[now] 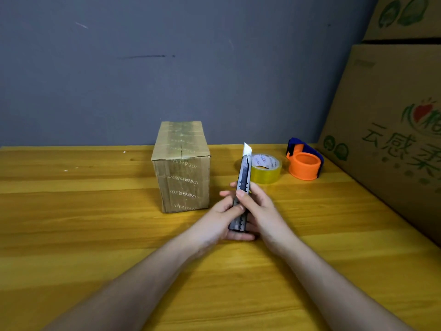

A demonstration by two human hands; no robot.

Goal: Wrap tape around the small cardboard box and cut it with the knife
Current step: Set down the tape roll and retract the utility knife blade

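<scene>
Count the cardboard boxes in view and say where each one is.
3: the small cardboard box stands on the table; a large carton leans at right; another carton sits above it, cropped.

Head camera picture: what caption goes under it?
Both hands hold a knife beside the box and tape.

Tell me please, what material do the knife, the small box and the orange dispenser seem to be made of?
Knife: grey metal body and bare steel blade, judging by the dull sheen; possibly with plastic parts. Small box: brown cardboard, its glossy strips suggesting clear tape over the seams. Orange dispenser: smooth moulded plastic, matte, with a blue part behind.
</scene>
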